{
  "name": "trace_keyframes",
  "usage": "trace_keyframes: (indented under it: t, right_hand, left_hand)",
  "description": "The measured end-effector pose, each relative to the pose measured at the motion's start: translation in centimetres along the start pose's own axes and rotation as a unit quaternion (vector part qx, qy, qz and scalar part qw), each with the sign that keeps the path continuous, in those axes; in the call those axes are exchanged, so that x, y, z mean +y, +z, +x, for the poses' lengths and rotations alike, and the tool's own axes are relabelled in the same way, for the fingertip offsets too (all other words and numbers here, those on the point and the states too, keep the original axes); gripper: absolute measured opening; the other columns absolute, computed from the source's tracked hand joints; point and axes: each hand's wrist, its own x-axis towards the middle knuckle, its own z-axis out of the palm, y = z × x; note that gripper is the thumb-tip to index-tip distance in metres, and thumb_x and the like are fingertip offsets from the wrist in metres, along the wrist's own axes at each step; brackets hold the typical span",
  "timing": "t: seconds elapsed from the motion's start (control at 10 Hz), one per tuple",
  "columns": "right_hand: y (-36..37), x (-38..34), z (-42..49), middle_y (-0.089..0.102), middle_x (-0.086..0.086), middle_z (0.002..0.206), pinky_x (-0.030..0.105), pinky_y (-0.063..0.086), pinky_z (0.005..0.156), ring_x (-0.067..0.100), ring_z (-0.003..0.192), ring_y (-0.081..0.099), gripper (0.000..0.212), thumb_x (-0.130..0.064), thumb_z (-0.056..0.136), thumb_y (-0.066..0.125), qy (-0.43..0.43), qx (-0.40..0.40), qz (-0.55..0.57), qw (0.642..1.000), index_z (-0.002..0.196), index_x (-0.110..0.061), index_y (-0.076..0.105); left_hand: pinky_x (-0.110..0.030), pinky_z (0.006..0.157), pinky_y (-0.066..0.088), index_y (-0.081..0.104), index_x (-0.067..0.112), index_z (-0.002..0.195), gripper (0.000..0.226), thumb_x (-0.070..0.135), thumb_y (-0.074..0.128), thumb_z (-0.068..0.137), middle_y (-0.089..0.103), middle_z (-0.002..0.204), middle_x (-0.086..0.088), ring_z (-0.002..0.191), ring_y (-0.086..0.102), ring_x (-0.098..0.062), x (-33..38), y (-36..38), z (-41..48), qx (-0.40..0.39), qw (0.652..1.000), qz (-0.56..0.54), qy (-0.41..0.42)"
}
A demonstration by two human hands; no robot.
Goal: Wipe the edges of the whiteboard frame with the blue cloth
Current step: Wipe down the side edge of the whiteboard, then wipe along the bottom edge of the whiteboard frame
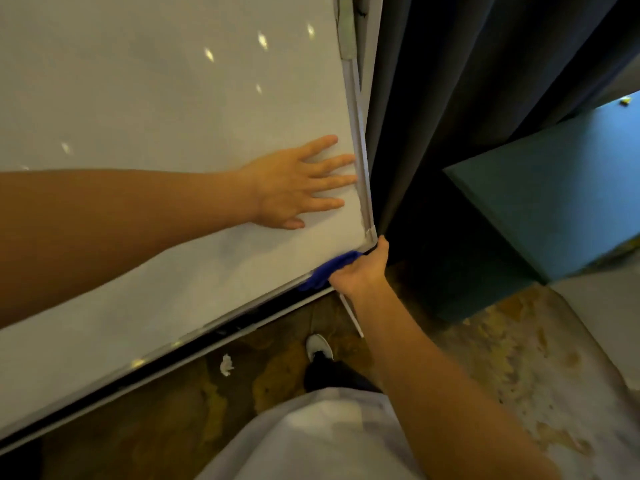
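Blue cloth [329, 270] bunched under gripping right hand [360, 271] at whiteboard frame [362, 157] corner; left hand [294, 185] spread flat.

The whiteboard [173, 98] is pale grey-white, dotted with small bright reflections of light. Its frame [360, 143] is silver-grey, with a black strip under the bottom edge. The cloth [325, 271], bunched at the whiteboard's lower right corner, is deep royal blue. Right of the whiteboard, the curtain [450, 81] is dark navy, nearly black in its folds. Further right, a box-shaped block [554, 188] is teal. Below the whiteboard, the floor [502, 358] is mottled brown and ochre with pale grey patches. A shoe [318, 346] there is white, and a crumpled scrap [227, 365] is white too.
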Motion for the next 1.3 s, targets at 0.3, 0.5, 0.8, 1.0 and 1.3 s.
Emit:
trace_keyframes:
  t: [0.3,0.5,0.8,1.0,1.3]
  right_hand:
    - [-4.1,-0.5,-7.5,0.065,0.016,0.131,0.057,0.043,0.104,0.037,0.122,0.058,0.058,-0.057,0.084,0.06,-0.023,-0.051,-0.073,0.996,0.127,-0.019,0.065]
    - [-5.8,-0.4,-10.3,0.06,0.019,0.134,0.057,0.04,0.108,0.042,0.123,0.054,0.063,-0.059,0.089,0.05,-0.02,-0.03,-0.14,0.989,0.135,-0.018,0.056]
    - [-6.1,-3.7,-11.1,0.067,0.019,0.116,0.049,0.05,0.096,0.037,0.106,0.063,0.051,-0.021,0.076,0.067,0.095,-0.021,-0.219,0.971,0.123,-0.004,0.058]
    - [-3.8,-8.3,-8.9,0.056,0.018,0.09,0.033,0.05,0.093,0.029,0.098,0.058,0.004,0.003,0.087,0.056,0.155,0.0,-0.411,0.899,0.086,0.0,0.057]
    - [4.5,-14.9,-9.8,0.072,0.0,0.107,0.022,0.056,0.081,0.013,0.1,0.068,0.032,-0.007,0.087,0.068,-0.115,-0.422,-0.722,0.536,0.117,-0.016,0.063]
  left_hand:
    - [-0.062,0.118,-0.006,0.026,0.015,0.152,0.069,0.045,0.042,0.093,-0.001,0.164,-0.019,0.149,-0.01,-0.044,14.1,-5.1,-7.9,-0.006,0.95,-0.214,-0.229]
    - [-0.055,0.105,0.04,0.065,0.012,0.12,0.042,0.035,0.055,0.087,0.053,0.142,-0.018,0.132,0.045,-0.04,27.0,-8.3,-9.2,0.064,0.819,-0.45,-0.35]
    - [-0.052,0.099,0.047,0.056,0.01,0.107,0.026,0.013,0.061,0.082,0.056,0.132,-0.019,0.117,0.056,-0.041,28.3,-7.9,-6.9,0.26,-0.504,-0.675,-0.471]
    - [-0.062,0.1,0.044,0.056,0.013,0.131,0.069,0.052,0.066,0.074,0.059,0.131,-0.018,0.119,0.056,-0.043,25.7,-7.3,-0.5,0.477,-0.59,-0.504,-0.413]
    - [-0.056,0.097,0.048,0.057,0.01,0.125,0.086,0.078,0.051,0.073,0.06,0.131,-0.017,0.119,0.057,-0.039,21.8,-8.3,8.6,0.499,-0.591,-0.457,-0.439]
